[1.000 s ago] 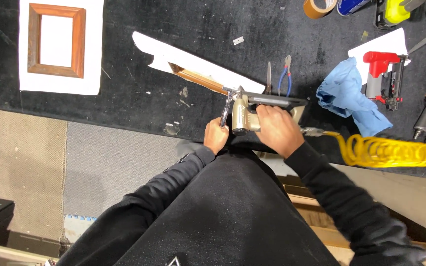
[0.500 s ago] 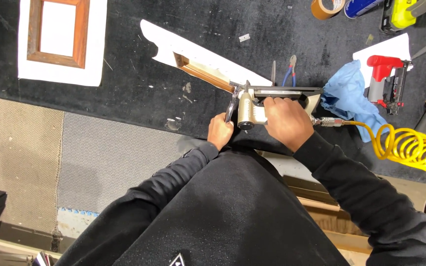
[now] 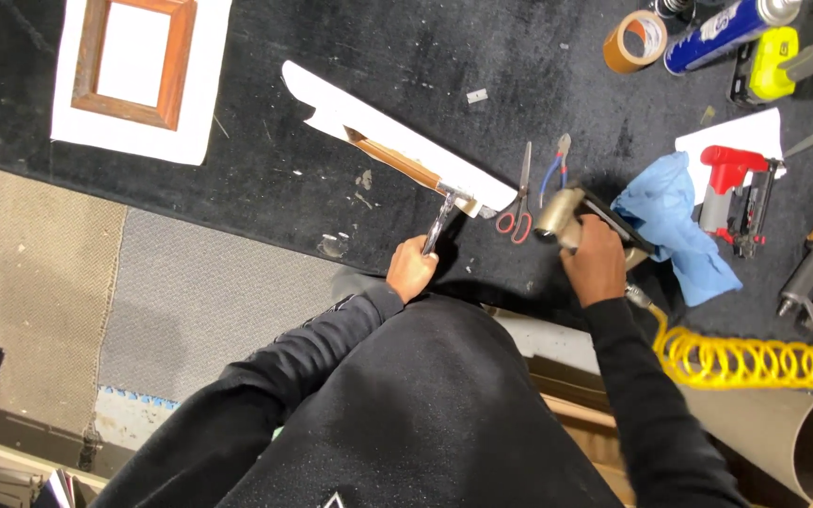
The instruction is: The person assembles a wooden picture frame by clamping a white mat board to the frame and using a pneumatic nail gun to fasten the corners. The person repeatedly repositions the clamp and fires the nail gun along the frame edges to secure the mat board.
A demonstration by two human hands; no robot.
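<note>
Black, dusty fabric covered the workbench (image 3: 237, 179) across the upper part of the frame, with beige and grey flooring at lower left.

Near the centre, the left hand (image 3: 411, 270) had its fingers curled shut around the handle of a slim silver metal clamp (image 3: 440, 223). That clamp reached up and gripped the lower right end of a brown wooden moulding strip (image 3: 397, 162), which lay diagonally on a long torn piece of white paper (image 3: 369, 127).

Right of centre, the right hand (image 3: 597, 259) had its fingers wrapped around the black grip of a brass-coloured pneumatic nailer (image 3: 568, 213), held just apart from the strip's end. A coiled yellow air hose (image 3: 755, 362) ran from it toward the lower right.

Between the two hands lay red-handled scissors (image 3: 519, 202) and blue-handled pliers (image 3: 555, 167). A crumpled blue cloth (image 3: 675, 226) sat just right of the nailer, touching a red and black nail gun (image 3: 736, 193). A roll of brown tape (image 3: 635, 40) and a blue spray can (image 3: 722, 33) lay at upper right. At upper left, a small brown wooden picture frame (image 3: 134, 58) rested on a white sheet.
</note>
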